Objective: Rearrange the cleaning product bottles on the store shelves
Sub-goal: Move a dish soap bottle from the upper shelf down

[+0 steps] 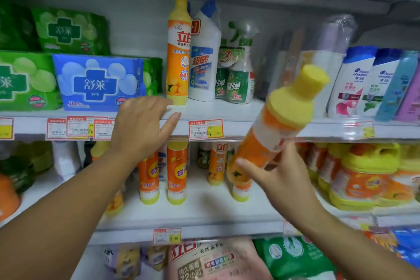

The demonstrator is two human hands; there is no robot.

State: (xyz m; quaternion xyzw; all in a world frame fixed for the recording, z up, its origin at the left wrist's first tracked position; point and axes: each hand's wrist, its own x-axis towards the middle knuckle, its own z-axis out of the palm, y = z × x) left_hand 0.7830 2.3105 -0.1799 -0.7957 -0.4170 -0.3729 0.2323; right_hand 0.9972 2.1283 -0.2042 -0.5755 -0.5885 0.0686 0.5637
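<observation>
While tilted in right hand (pixel 276 174), orange bottle (pixel 270 134); shelf edge (pixel 250 130) behind

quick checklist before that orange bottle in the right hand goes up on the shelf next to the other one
1. Grip: right hand wraps the lower body of the held bottle: ok.
2. Cap on held bottle: yellow cap in place: ok.
3. Bottle upright: tilted, cap toward upper right: not ok.
4. Free shelf space: bare strip in front of the standing orange bottle and white bottle: ok.
5. Left hand clear of the spot: rests on the shelf edge beside the standing bottle: not ok.
6. Label facing front: blurred: cannot tell.
</observation>
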